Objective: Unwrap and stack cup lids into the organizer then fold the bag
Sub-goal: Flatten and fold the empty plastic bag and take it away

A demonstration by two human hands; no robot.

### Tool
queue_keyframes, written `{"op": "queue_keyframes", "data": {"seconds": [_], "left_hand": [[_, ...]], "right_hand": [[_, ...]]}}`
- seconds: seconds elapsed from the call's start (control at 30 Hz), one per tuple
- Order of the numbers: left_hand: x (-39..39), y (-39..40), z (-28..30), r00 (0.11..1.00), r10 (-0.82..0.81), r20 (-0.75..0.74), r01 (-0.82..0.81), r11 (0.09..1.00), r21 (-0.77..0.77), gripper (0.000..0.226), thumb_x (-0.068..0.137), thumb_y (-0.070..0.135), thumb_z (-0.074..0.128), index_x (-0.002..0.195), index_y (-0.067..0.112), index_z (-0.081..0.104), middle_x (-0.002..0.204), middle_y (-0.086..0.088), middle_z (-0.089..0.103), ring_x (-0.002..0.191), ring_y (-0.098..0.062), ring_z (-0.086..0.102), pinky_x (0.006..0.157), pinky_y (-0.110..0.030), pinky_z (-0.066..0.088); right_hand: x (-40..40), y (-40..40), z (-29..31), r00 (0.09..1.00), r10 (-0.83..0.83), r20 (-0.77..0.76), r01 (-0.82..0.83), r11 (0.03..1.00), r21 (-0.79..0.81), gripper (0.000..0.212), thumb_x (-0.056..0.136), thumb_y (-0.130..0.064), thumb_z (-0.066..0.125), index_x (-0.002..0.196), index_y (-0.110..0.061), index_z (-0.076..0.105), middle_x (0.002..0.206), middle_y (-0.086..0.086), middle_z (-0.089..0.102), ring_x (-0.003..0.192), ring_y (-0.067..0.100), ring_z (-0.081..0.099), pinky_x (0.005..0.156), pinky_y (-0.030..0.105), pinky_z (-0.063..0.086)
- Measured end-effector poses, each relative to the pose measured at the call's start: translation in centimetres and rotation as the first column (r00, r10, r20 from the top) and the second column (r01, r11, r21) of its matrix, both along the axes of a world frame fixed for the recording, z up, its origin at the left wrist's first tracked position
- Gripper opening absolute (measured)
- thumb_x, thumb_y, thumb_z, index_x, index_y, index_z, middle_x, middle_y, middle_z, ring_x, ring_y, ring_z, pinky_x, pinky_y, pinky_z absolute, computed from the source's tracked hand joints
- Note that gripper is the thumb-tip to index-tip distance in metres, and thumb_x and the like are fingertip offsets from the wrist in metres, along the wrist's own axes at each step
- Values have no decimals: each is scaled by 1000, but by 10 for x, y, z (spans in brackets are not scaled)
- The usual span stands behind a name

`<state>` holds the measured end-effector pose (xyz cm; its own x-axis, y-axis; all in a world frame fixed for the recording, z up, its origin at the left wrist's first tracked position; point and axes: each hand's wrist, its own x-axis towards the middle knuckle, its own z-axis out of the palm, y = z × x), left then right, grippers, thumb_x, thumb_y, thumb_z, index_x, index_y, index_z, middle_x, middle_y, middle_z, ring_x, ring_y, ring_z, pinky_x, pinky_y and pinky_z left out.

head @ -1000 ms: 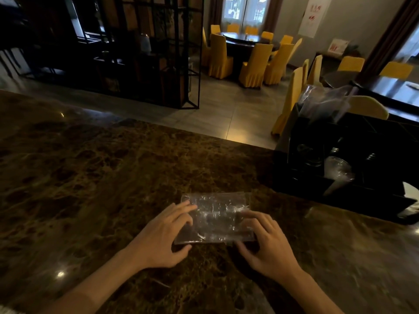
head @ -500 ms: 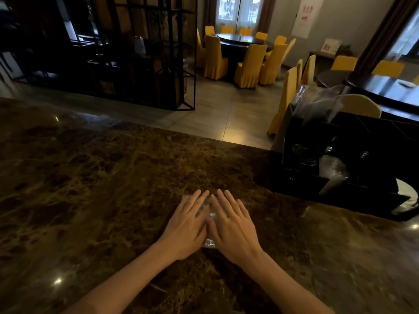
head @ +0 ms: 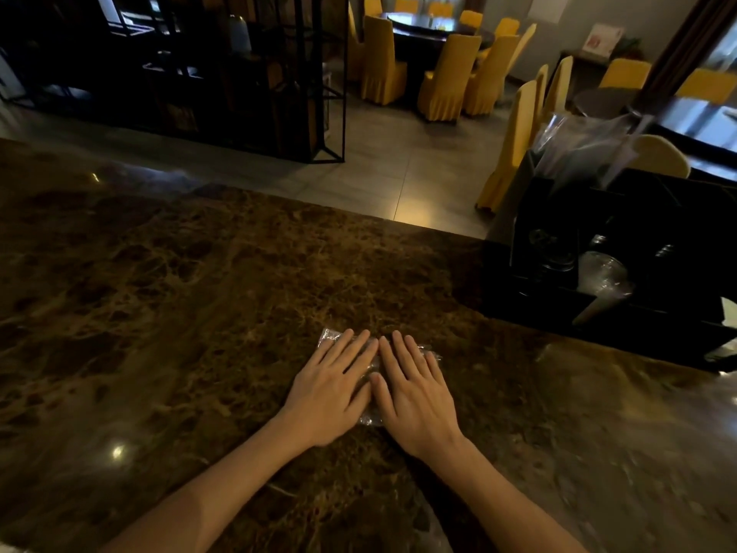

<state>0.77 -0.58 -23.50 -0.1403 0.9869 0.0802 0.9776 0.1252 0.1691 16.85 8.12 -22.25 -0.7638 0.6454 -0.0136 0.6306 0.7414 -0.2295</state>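
Both hands, left hand (head: 327,397) and right hand (head: 416,397), lie flat with straight fingers side by side on the folded clear plastic bag (head: 328,337), well left of the black organizer (head: 538,309).

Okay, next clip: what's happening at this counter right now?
A person presses both palms flat on a folded clear plastic bag on the marble counter. The left hand and right hand lie side by side, fingers straight. Clear lids sit in the black organizer to the right.
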Motion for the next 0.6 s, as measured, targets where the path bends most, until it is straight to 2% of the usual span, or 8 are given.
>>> {"op": "queue_keyframes", "data": {"seconds": [0.23,0.4,0.47,0.5,0.57,0.6], "left_hand": [[-1,1,0,1000,8,7,-7,1000,-26,65,103,58,10,161,28,10,170,5,10,156,-13,2,126,-37,1],[4,-3,7,999,35,36,-33,998,-59,70,99,60,5,161,29,5,171,5,2,156,-15,-4,125,-37,-5],[8,-7,9,997,66,44,-62,995,-73,68,101,59,10,162,28,4,171,4,0,157,-16,-6,125,-38,-5],[10,-8,11,995,83,47,-78,993,-87,68,102,58,13,162,27,5,171,3,0,157,-18,-4,125,-39,-3],[15,-8,17,990,130,59,-123,985,-118,68,103,58,20,162,26,8,171,-1,4,157,-22,1,125,-41,3],[17,-6,21,986,157,62,-148,980,-134,69,102,58,23,162,26,11,171,-3,7,156,-24,5,124,-43,8]], "right_hand": [[2,2,-5,1000,-2,-25,2,1000,14,62,107,-52,7,164,-29,1,170,-5,-9,157,13,-12,125,34,-11],[20,-16,0,984,-113,-134,111,993,-26,64,107,-54,25,164,-24,19,172,0,3,159,16,-3,125,31,1],[32,-30,7,960,-191,-204,190,981,-26,61,105,-51,37,158,-22,35,170,4,22,158,21,12,125,33,12],[38,-37,10,940,-241,-243,244,970,-18,57,103,-49,42,153,-21,42,164,6,33,154,25,25,123,37,24],[50,-49,20,882,-350,-315,360,933,-30,51,100,-49,48,143,-22,52,148,4,49,136,24,47,107,37,48],[55,-53,26,856,-401,-326,403,913,-65,47,99,-51,48,138,-26,53,139,-1,53,126,19,54,95,31,53]]}}
